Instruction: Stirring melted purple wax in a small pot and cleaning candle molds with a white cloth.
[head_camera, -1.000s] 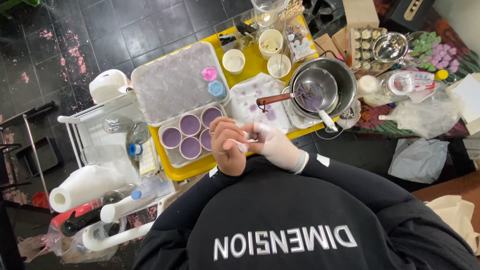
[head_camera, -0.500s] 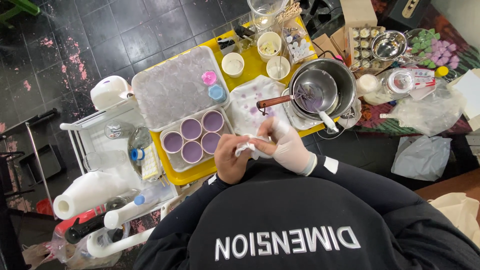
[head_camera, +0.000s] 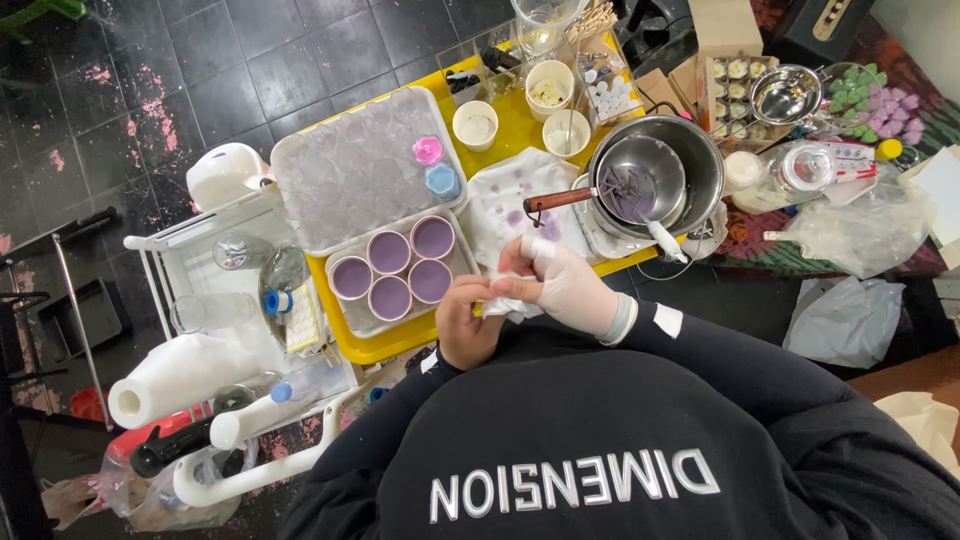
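cups (head_camera: 391, 271) in tray (head_camera: 352, 318) (L of pot (head_camera: 660, 175))

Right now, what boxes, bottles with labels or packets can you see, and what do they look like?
Cardboard box: brown, open, far right of the yellow table, small pale cups inside.
Labelled bottle: clear, lying on the white cart at left, blue cap, pale label.
Paper towel roll: white, on the cart's near end.
Plastic bag: grey, on the floor at right.

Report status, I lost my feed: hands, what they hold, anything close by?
Left hand bare, right hand gloved, both pinching a white tissue. Four purple-filled cups in tray just ahead. Pot to the right.
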